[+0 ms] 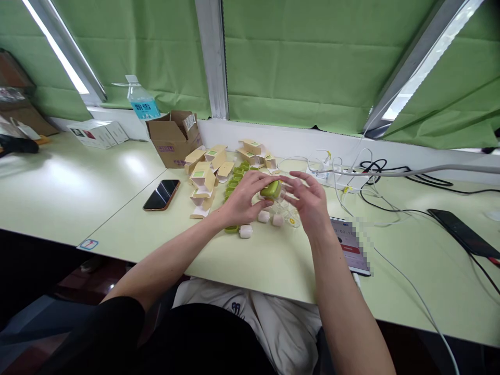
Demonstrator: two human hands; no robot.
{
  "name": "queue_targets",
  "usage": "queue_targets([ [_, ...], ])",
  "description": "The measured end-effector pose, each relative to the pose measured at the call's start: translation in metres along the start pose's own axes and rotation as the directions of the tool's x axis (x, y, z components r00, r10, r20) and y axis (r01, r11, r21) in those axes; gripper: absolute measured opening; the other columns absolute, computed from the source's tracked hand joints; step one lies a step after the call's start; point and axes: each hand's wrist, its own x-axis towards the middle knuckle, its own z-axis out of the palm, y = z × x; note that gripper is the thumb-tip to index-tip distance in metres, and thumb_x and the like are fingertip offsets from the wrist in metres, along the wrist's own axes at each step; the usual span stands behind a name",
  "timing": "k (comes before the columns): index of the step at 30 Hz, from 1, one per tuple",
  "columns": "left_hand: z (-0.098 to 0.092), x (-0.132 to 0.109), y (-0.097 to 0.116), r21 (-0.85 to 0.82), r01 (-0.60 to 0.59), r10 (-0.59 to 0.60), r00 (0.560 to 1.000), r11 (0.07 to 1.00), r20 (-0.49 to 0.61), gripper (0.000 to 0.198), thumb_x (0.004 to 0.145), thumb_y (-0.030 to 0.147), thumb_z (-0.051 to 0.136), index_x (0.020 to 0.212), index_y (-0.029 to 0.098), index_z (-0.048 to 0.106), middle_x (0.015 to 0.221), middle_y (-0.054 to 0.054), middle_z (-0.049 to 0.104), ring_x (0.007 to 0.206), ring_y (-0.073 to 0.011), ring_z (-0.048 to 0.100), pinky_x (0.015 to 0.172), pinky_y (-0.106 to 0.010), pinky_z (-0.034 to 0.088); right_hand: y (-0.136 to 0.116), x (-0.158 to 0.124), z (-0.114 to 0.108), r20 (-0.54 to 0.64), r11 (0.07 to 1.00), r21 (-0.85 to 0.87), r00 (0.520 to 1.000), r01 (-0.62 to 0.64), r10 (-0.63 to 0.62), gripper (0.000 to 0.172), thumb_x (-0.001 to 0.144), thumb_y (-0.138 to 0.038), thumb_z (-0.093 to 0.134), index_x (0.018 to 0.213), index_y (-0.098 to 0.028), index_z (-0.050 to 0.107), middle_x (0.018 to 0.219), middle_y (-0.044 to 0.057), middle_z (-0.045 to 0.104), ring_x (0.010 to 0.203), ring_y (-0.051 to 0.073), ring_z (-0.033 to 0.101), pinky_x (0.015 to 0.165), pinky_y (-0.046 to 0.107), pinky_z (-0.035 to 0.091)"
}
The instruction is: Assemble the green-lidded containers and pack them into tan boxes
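Above the middle of the table, my left hand point(249, 194) is closed around a small green container point(271, 190) with a glossy rounded face and what looks like a clear part on its right side. Facing it is my right hand point(308, 200), its fingers spread and their tips at the clear side; whether they touch it I cannot tell. Below the hands lie small whitish-pink cylinders point(246, 232) and several clear plastic pieces point(292, 220), one with a yellow mark. A cluster of green cases point(233, 184) sits behind my left hand, partly hidden by it.
Opened cream cartons point(203, 177) lie left of the green cases, before a brown cardboard box point(174, 140) and a water bottle point(141, 99). A phone point(161, 195) lies left. On the right are a lit-screen device point(349, 245), a power strip point(349, 180), cables and another dark phone point(463, 232).
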Motion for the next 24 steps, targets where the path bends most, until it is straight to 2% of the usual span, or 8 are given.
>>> queue_targets([
  [2,0.001,-0.002,0.004,0.085,-0.037,0.028,0.994,0.996,0.109,0.058,0.096,0.031,0.079,0.153,0.028,0.071,0.131,-0.015,0.075,0.126,-0.0378,0.059,0.114,-0.059,0.048,0.0,0.004,-0.011,-0.185,0.994,-0.026,0.977,0.106,-0.109,0.041,0.085,-0.058,0.091,0.107,-0.027,0.076,0.112,0.004,0.086,0.097,0.019,0.08,0.088,0.035,0.068],
  [4,0.005,-0.005,0.008,0.152,-0.111,0.068,0.962,0.982,0.263,0.056,0.096,0.033,0.079,0.151,0.023,0.072,0.125,-0.016,0.076,0.123,-0.0389,0.059,0.112,-0.058,0.049,0.001,0.008,-0.021,-0.322,0.988,-0.033,0.935,0.148,-0.151,0.036,0.086,-0.056,0.088,0.101,-0.026,0.075,0.101,0.003,0.085,0.088,0.018,0.078,0.078,0.032,0.066],
  [6,0.012,-0.01,0.012,0.193,-0.189,0.099,0.911,0.963,0.399,0.054,0.096,0.033,0.079,0.148,0.02,0.074,0.12,-0.017,0.077,0.123,-0.0397,0.059,0.11,-0.057,0.049,0.003,0.011,-0.026,-0.389,0.99,-0.031,0.911,0.139,-0.14,0.035,0.083,-0.055,0.088,0.096,-0.025,0.075,0.091,0.002,0.082,0.078,0.016,0.074,0.067,0.028,0.061],
  [9,0.023,-0.016,0.016,0.225,-0.281,0.13,0.846,0.933,0.517,0.048,0.095,0.038,0.082,0.139,0.018,0.077,0.112,-0.018,0.079,0.12,-0.0396,0.059,0.104,-0.055,0.049,0.003,0.012,-0.023,-0.428,0.992,-0.032,0.895,0.12,-0.122,0.034,0.079,-0.054,0.088,0.09,-0.023,0.076,0.082,0.001,0.079,0.069,0.014,0.068,0.058,0.024,0.053],
  [13,0.028,-0.019,0.02,0.255,-0.378,0.164,0.788,0.89,0.593,0.05,0.093,0.05,0.087,0.126,0.014,0.079,0.106,-0.018,0.081,0.116,-0.039,0.06,0.099,-0.053,0.048,0.0,0.01,-0.016,-0.457,0.992,-0.016,0.881,0.126,-0.119,0.032,0.076,-0.051,0.087,0.086,-0.022,0.076,0.076,0.0,0.076,0.065,0.013,0.065,0.056,0.022,0.048],
  [18,0.03,-0.019,0.019,0.243,-0.416,0.202,0.776,0.876,0.598,0.05,0.086,0.052,0.094,0.118,0.016,0.082,0.1,-0.016,0.082,0.116,-0.0379,0.061,0.095,-0.049,0.046,0.001,0.01,-0.017,-0.456,0.992,-0.024,0.882,0.122,-0.12,0.03,0.079,-0.05,0.085,0.085,-0.022,0.076,0.076,0.0,0.076,0.065,0.012,0.064,0.056,0.022,0.048],
  [21,0.032,-0.02,0.02,0.247,-0.418,0.189,0.762,0.874,0.619,0.052,0.084,0.052,0.096,0.121,0.017,0.082,0.102,-0.015,0.083,0.117,-0.0375,0.062,0.095,-0.048,0.046,0.002,0.011,-0.018,-0.455,0.992,-0.041,0.881,0.121,-0.126,0.029,0.082,-0.05,0.085,0.086,-0.022,0.076,0.075,0.0,0.076,0.064,0.012,0.064,0.056,0.021,0.047],
  [24,0.03,-0.019,0.022,0.266,-0.393,0.136,0.747,0.88,0.651,0.062,0.086,0.057,0.094,0.131,0.016,0.079,0.108,-0.016,0.083,0.122,-0.0395,0.061,0.099,-0.049,0.047,0.002,0.011,-0.017,-0.467,0.992,-0.041,0.876,0.116,-0.122,0.028,0.081,-0.048,0.083,0.085,-0.021,0.077,0.074,0.0,0.076,0.062,0.011,0.062,0.054,0.021,0.045],
])
